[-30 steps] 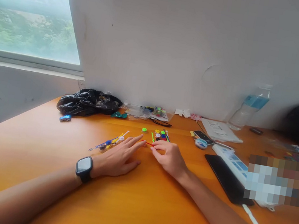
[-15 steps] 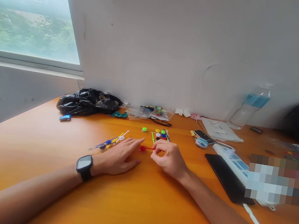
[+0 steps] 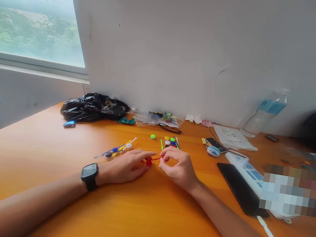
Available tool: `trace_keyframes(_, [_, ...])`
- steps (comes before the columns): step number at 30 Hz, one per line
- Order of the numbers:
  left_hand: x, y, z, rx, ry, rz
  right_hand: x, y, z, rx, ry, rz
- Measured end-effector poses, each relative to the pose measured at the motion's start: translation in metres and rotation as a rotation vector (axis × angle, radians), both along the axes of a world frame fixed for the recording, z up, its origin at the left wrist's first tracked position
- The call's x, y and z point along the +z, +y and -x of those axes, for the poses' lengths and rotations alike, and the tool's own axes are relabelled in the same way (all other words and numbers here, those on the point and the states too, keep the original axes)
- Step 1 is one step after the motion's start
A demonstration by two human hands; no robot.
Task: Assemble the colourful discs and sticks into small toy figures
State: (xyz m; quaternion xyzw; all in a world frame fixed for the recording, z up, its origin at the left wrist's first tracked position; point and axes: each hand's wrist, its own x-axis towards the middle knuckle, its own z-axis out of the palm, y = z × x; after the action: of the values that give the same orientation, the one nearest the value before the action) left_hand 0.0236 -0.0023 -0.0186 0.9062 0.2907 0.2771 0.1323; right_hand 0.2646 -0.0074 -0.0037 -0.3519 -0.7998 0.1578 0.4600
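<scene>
My right hand [image 3: 178, 168] pinches one end of a thin red plastic stick [image 3: 156, 158] between thumb and fingertips. At the stick's other end is a small red round piece [image 3: 148, 162], which sits between the thumb and fingers of my left hand [image 3: 128, 166]. Beyond my left hand lie finished-looking sticks with round pieces: a blue one [image 3: 114, 149], a white one [image 3: 129, 146] and a dark one [image 3: 108, 154]. Behind my right hand is a group of loose round pieces and sticks, with a yellow disc [image 3: 167, 138] and a green stick [image 3: 161, 144] among them.
A lone green disc [image 3: 153, 137] lies farther back. Along the wall are a black plastic bag [image 3: 94, 110] and clear bags of parts [image 3: 146, 117]. To the right are a black phone [image 3: 238, 188], a white power strip [image 3: 246, 171], a round case [image 3: 213, 151] and a tilted bottle [image 3: 264, 114].
My left fingers and thumb have closed in around the red round piece. The red stick now slants, its round end lower and nearer me. My right hand keeps its pinch.
</scene>
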Motion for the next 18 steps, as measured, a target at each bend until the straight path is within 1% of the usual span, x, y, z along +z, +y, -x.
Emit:
trace_keyframes(5, [-0.002,0.002,0.001,-0.031,-0.103,0.059,-0.005,0.002,0.002,0.036,0.064,0.106])
trace_keyframes(9, [-0.003,0.004,0.002,-0.015,-0.144,0.088,-0.008,0.005,0.003,0.082,0.095,0.208])
trace_keyframes(13, [-0.002,0.003,0.002,0.006,-0.135,0.064,-0.012,0.008,0.002,0.106,0.155,0.345])
trace_keyframes(18, [0.002,0.001,0.002,0.077,-0.137,-0.012,-0.017,0.01,0.003,0.081,0.211,0.482])
